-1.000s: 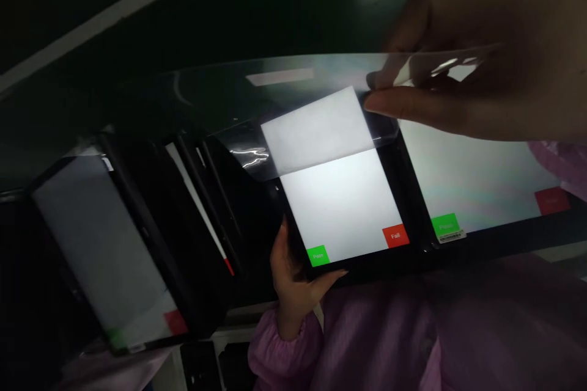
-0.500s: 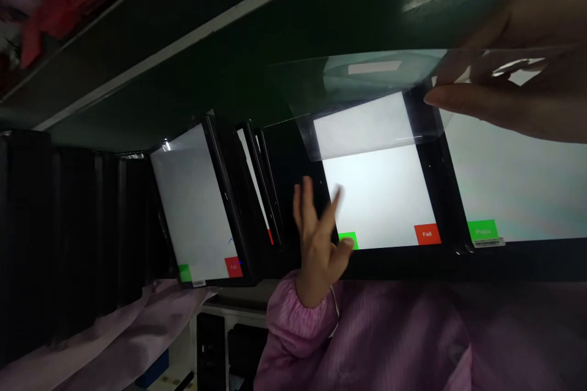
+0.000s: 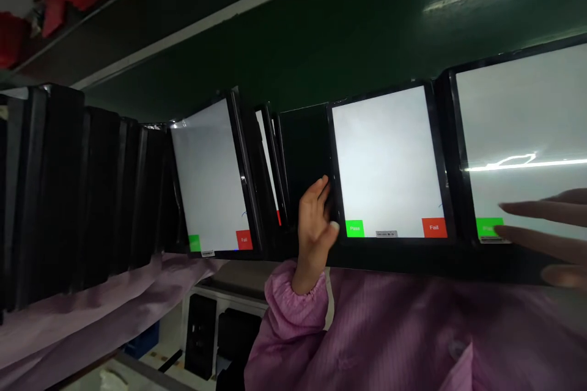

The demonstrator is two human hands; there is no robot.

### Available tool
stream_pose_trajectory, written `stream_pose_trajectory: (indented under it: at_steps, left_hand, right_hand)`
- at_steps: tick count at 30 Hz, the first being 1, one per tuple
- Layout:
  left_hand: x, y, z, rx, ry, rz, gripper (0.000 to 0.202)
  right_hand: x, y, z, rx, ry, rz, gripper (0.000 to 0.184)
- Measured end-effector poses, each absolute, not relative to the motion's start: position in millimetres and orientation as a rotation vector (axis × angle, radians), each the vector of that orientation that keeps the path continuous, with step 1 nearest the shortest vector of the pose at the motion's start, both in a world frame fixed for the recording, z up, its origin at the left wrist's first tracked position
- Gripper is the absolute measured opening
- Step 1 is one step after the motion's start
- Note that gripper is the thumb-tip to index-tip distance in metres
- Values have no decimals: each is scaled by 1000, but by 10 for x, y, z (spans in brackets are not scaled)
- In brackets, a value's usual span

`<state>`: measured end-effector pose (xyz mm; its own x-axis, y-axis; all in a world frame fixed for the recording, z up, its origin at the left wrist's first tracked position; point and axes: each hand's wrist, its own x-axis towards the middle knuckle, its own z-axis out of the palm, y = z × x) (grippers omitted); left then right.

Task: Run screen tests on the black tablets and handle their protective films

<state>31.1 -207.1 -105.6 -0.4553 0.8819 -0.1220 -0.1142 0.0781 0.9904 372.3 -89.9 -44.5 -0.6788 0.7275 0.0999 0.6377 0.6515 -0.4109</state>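
The left hand (image 3: 314, 223) seemingly grips a tablet (image 3: 385, 159) by its edge.

Green Pass button (image 3: 354, 228); red Fail button (image 3: 434, 227)

Dk green panel (image 3: 321, 30) w/ white strip (image 3: 220, 18); white shelf unit (image 3: 224, 298) below, blue bin (image 3: 142, 340).

A black ledge (image 3: 413, 263) runs along a dark green panel (image 3: 293, 30), carrying a close-set row of tablets (image 3: 387, 159), 3 of them lit white with green and red buttons. Toward the left, a pale pink cloth (image 3: 77, 311) lies draped beneath a block of dark tablets (image 3: 59, 189).
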Motion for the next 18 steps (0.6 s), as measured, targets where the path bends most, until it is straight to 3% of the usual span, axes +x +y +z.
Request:
stream_pose_trajectory:
  at_steps: [4,11,15,18]
  left_hand:
    - [256,-2108,-1113,915,1568,1455,77]
    - [135,-1684,-998,875,1590,1509,61]
    - [217,-1563,-889,969,1601,1411,68]
    - [230,-1607,-914,1002,1632,1379,78]
  right_hand:
    - [3911,-906,-401,-860,-2671,290,65]
    - [3805,-808,-276,-961,-2592,190,66]
    - [3738,-731,-390,-941,-2582,169,47]
    - [3764,-739,-386,-980,-2620,106,46]
